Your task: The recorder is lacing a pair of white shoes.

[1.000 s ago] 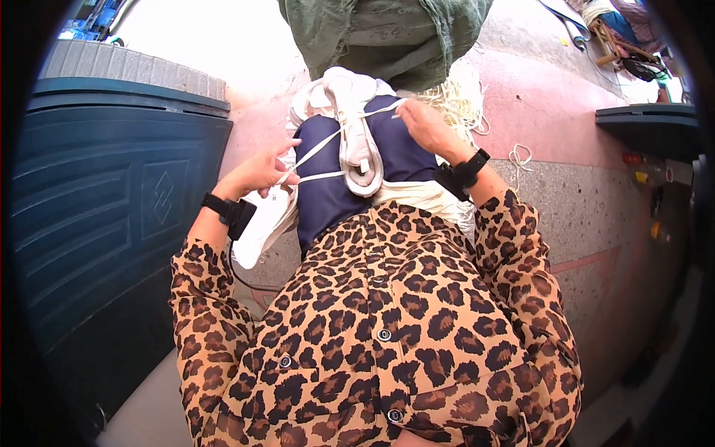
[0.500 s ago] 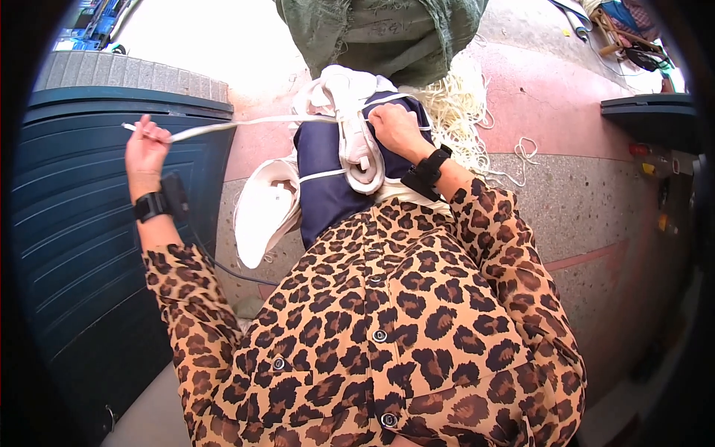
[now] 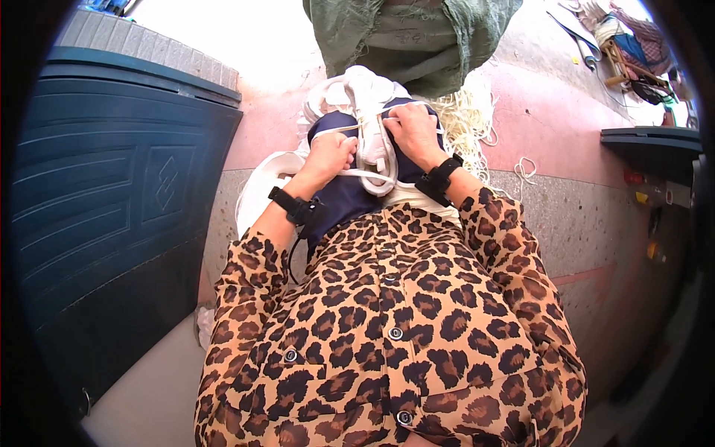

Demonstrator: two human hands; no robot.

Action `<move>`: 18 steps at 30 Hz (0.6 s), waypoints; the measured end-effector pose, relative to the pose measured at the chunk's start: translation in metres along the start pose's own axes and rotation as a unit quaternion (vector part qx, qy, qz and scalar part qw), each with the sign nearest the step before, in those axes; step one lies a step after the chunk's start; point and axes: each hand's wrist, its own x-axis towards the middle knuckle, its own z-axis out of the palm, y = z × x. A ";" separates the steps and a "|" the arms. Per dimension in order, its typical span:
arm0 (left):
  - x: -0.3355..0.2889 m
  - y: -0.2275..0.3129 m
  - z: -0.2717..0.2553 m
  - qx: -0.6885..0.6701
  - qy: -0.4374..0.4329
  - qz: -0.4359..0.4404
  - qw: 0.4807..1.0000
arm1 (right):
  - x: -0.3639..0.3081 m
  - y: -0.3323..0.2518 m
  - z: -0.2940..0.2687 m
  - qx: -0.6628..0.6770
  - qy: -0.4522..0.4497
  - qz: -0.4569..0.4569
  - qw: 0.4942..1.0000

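A white piece with a long rounded end, looking like a shoe upper (image 3: 375, 147), lies across my lap between dark blue-covered knees. On its left side is my left hand (image 3: 331, 155), its fingers closed in a pinch on a white lace (image 3: 344, 130); the lace's end is hidden by the fingers. My right hand (image 3: 414, 132) grips the right edge of the piece, fingertips pressed against it. More white strips cross my thighs. A second white piece (image 3: 257, 186) of similar make hangs beside my left leg.
A green woven sack (image 3: 410, 48) stands in front of me. To its right a heap of cream laces (image 3: 469, 123) spreads on the floor, with one loose loop (image 3: 526, 170) apart. A dark blue panelled door (image 3: 126, 171) is on the left, a dark ledge (image 3: 648, 138) on the right.
My left hand, stretched far out left with the lace drawn taut, has come back right to beside the white piece. My right hand has stayed at its edge. The view has shifted slightly.
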 end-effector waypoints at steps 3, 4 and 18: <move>-0.003 -0.005 0.011 0.219 0.116 0.177 0.953 | 0.000 0.001 0.002 -0.008 -0.002 0.002 1.000; -0.008 -0.006 0.013 0.236 0.091 0.184 0.950 | 0.001 0.004 0.004 -0.017 0.018 -0.023 0.999; -0.025 0.001 0.076 0.559 0.065 0.505 0.655 | -0.001 0.005 -0.005 -0.040 -0.049 -0.115 0.991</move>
